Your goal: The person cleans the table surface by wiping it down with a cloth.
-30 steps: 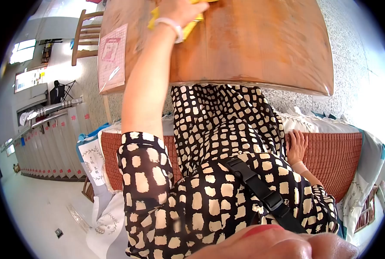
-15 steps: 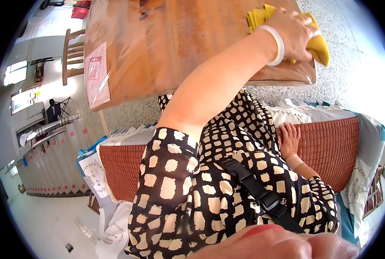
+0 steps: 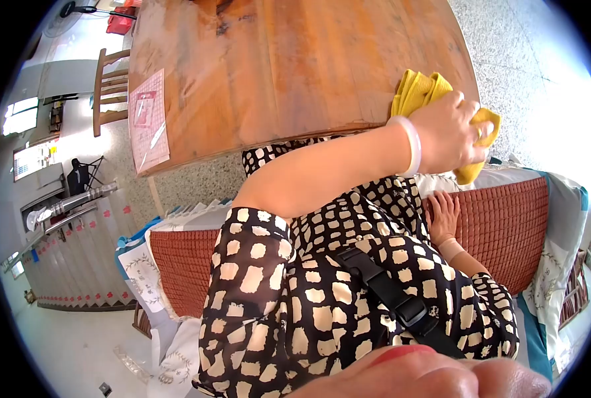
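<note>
My left hand [image 3: 447, 132], with a pale bracelet at its wrist, is closed on a folded yellow cloth [image 3: 420, 93]. It is at the near right corner of the wooden table [image 3: 295, 60], and part of the cloth hangs past the edge. The table has a clear, shiny cover. Beside my right thigh, my right hand [image 3: 444, 217] lies with spread fingers on a reddish-brown woven seat mat [image 3: 501, 222] and holds nothing.
A pink-and-white gridded sheet [image 3: 148, 119] lies at the table's left end. Beyond that end stands a wooden chair [image 3: 112, 86]. Patterned white and teal fabric [image 3: 553, 265] drapes over the seat's right side. A red object [image 3: 120, 22] is at the upper left.
My left hand and the yellow cloth have swept from the table's far left part to its right side, then toward me at the near corner. My right hand stays on the mat.
</note>
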`<action>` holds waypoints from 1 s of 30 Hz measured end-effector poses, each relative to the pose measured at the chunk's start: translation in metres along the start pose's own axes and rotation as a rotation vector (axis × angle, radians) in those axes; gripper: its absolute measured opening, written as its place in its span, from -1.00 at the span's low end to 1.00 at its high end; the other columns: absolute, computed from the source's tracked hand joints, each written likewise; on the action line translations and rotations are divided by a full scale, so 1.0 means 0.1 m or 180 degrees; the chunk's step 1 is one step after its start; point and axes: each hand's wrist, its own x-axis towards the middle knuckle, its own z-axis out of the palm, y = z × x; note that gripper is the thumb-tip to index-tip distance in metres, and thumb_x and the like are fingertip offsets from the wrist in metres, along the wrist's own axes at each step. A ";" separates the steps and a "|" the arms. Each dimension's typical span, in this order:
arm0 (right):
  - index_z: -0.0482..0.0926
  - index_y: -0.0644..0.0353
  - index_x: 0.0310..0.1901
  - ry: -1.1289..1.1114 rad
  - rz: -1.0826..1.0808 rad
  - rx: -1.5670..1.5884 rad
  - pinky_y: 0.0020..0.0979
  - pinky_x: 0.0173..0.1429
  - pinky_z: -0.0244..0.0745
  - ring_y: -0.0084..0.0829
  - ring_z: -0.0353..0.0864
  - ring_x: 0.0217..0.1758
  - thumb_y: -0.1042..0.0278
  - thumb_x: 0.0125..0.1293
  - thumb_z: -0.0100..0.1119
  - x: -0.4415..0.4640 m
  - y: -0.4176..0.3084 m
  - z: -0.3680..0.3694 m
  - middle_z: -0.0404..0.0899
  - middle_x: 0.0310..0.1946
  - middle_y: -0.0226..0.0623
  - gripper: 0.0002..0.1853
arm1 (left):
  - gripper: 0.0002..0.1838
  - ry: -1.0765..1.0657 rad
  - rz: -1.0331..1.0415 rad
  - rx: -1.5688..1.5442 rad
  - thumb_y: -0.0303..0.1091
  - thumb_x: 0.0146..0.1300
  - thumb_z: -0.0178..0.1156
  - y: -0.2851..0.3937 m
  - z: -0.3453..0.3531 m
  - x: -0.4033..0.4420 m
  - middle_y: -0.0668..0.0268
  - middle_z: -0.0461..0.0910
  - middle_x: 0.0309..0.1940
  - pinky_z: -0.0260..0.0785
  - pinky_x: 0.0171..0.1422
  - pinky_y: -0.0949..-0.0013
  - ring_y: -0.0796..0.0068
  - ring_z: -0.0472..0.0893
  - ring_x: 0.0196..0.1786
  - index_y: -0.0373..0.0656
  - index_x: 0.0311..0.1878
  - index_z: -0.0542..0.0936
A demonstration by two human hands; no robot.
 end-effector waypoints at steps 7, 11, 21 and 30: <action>0.41 0.01 0.22 0.0024 -0.0016 -0.0056 0.02 0.56 -0.25 -0.20 0.13 0.46 0.22 0.25 0.11 0.00 0.01 0.02 0.33 0.28 -0.28 -0.53 | -0.77 0.0064 0.0306 0.0432 -0.14 0.18 0.16 0.06 -0.08 -0.68 0.45 0.42 0.28 0.23 0.35 0.04 0.11 0.29 0.39 0.20 -0.14 0.72; 0.41 0.00 0.22 0.0020 -0.0019 -0.0111 0.00 0.56 -0.25 -0.21 0.13 0.46 0.20 0.26 0.10 0.00 0.02 0.01 0.33 0.28 -0.30 -0.53 | -0.78 0.0247 -0.0101 0.0548 -0.13 0.16 0.20 0.04 -0.16 -1.31 0.53 0.39 0.31 0.28 0.32 0.14 0.19 0.33 0.37 0.19 -0.13 0.71; 0.40 -0.02 0.23 -0.0101 -0.0038 -0.0232 -0.01 0.56 -0.24 -0.24 0.14 0.46 0.21 0.28 0.11 0.00 0.13 0.05 0.33 0.29 -0.32 -0.53 | -0.62 0.0117 -0.1506 0.1388 -0.31 0.11 0.27 0.10 -0.65 -3.09 0.54 0.42 0.15 0.27 0.25 0.08 0.17 0.41 0.30 0.28 0.01 0.50; 0.39 0.00 0.24 -0.0175 -0.0027 -0.0302 0.01 0.56 -0.24 -0.21 0.13 0.47 0.19 0.28 0.08 0.02 0.15 0.06 0.33 0.30 -0.31 -0.52 | -0.56 0.0099 -0.1697 0.1891 -0.35 0.06 0.32 -0.09 -0.91 -4.30 0.47 0.34 0.15 0.32 0.20 0.01 0.10 0.41 0.28 0.32 -0.01 0.44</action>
